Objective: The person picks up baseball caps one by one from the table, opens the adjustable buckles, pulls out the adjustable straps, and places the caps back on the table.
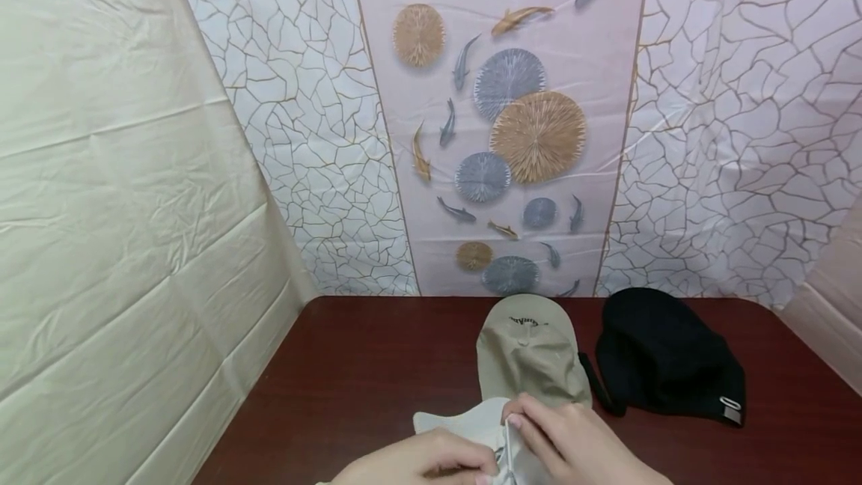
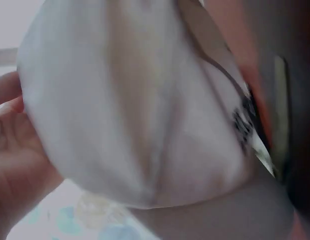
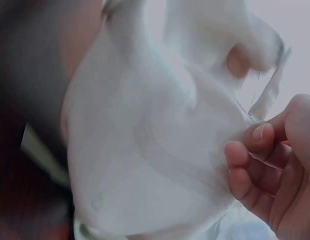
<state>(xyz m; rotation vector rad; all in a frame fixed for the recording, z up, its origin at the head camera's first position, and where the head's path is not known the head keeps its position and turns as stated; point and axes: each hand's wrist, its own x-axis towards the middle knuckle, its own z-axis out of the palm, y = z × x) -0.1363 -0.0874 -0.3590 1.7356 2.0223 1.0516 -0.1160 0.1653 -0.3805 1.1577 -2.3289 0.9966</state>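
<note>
At the bottom of the head view a white cap (image 1: 465, 423) is held between both hands, its lower part cut off by the frame. My left hand (image 1: 424, 459) grips its edge with curled fingers. With thumb and fingers my right hand (image 1: 572, 440) pinches the cap's edge near a narrow strap (image 3: 271, 94). Soft folds run down the cap (image 2: 119, 110) in the left wrist view, with blurred dark lettering at its right side. The right wrist view shows the right fingertips (image 3: 238, 154) on the fabric; part of the left hand is hidden behind the cap.
Behind the hands a beige cap (image 1: 528, 350) lies on the dark red table (image 1: 357, 365). To its right sits a black cap (image 1: 663, 358) with a strap and a small metal buckle. A patterned curtain (image 1: 323, 133) and a cream cloth (image 1: 128, 193) enclose the table.
</note>
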